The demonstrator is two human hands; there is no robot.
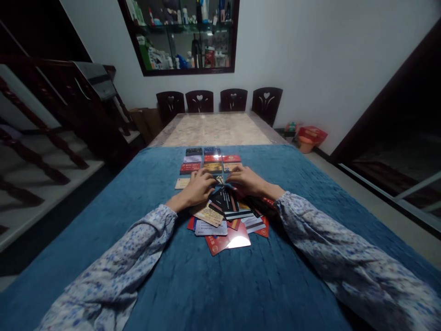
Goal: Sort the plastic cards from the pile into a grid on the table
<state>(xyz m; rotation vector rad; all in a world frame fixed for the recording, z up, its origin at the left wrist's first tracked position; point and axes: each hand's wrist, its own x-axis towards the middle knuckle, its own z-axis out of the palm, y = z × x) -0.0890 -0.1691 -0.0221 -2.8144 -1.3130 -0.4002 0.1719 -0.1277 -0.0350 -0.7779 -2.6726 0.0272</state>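
My left hand [198,187] has its fingers bent down at the left edge of a black card with a pale line pattern [219,179]. My right hand [246,181] is curled just right of that card, its fingertips partly hidden, and I cannot make out what they hold. Below the hands lies a loose, overlapping pile of cards: black cards [223,200], a yellowish card [207,214], a white card [211,228] and a shiny red card [237,240]. Beyond the hands, card stacks sit in rows, including a red stack [190,168] and a gold stack [212,167].
A blue cloth [138,193] covers the near part of the long table [220,128]. Several dark chairs [233,99] stand at its far end. Stair railings [41,124] are on the left. An orange bin [306,144] with a red bag stands on the floor at right.
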